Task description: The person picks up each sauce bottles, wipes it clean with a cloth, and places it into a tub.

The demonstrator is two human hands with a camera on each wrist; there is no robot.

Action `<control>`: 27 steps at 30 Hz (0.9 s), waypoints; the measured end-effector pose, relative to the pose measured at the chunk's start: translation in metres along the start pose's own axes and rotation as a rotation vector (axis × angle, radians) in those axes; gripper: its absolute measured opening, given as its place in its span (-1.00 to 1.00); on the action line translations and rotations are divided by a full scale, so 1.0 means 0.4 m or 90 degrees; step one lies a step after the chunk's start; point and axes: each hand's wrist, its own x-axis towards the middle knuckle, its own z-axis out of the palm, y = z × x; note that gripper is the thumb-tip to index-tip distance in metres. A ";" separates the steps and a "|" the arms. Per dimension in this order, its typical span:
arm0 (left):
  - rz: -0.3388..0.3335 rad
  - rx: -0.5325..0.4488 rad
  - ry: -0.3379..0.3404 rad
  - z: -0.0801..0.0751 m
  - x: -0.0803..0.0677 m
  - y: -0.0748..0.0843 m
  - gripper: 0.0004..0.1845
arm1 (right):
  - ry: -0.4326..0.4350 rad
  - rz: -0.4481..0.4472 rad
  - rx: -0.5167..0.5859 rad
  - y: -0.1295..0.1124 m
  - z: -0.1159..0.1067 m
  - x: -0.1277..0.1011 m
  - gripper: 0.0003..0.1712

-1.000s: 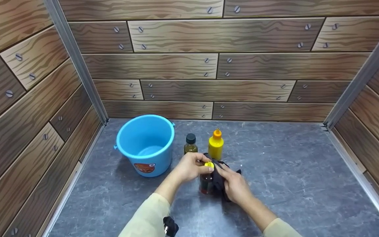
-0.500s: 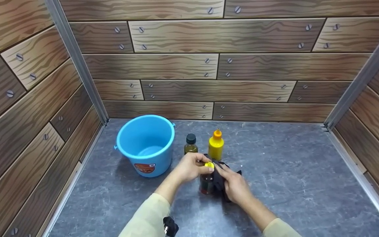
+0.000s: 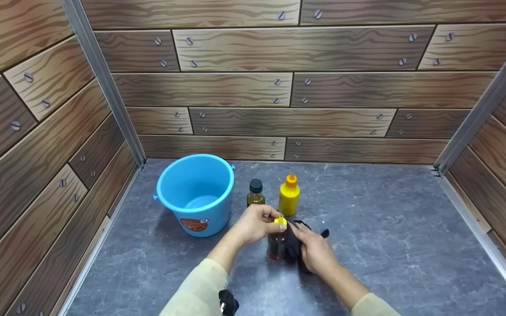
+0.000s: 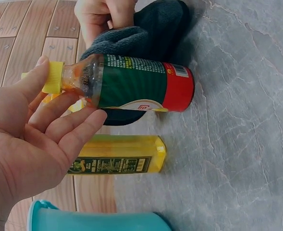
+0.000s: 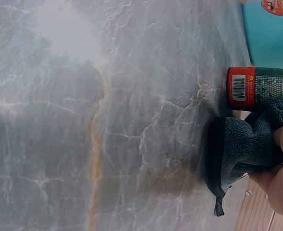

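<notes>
Lower centre of the head view: left hand (image 3: 253, 224) pinches the yellow cap (image 4: 53, 77) of the red-labelled bottle (image 4: 136, 89) between thumb and curled fingers; right hand (image 3: 314, 250) curls round a dark cloth (image 5: 242, 144) pressed against its side. Bottle stands on the grey tabletop (image 3: 389, 228). Risk: steadied only at the cap, a hard wipe could tip it into the bottles behind. Count: three bottles, with the dark-capped bottle (image 3: 255, 193) and yellow squeeze bottle (image 3: 288, 195); one blue bucket (image 3: 196, 193); one cloth.
</notes>
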 end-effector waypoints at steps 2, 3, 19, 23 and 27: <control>0.001 0.000 0.000 0.000 0.001 0.000 -0.84 | 0.008 -0.016 -0.015 0.004 0.004 -0.003 -0.31; 0.001 0.000 -0.001 0.000 0.001 -0.001 -0.84 | 0.012 -0.022 -0.020 0.005 0.005 -0.004 -0.30; -0.006 -0.004 -0.006 0.003 0.003 -0.003 -0.84 | -0.016 -0.021 -0.081 0.005 0.012 -0.019 -0.37; -0.001 -0.008 -0.009 0.003 0.004 -0.004 -0.84 | -0.020 -0.020 -0.097 0.004 0.017 -0.023 -0.40; 0.007 -0.006 -0.010 0.002 0.004 -0.006 -0.83 | -0.011 -0.031 -0.107 0.004 0.025 -0.026 -0.43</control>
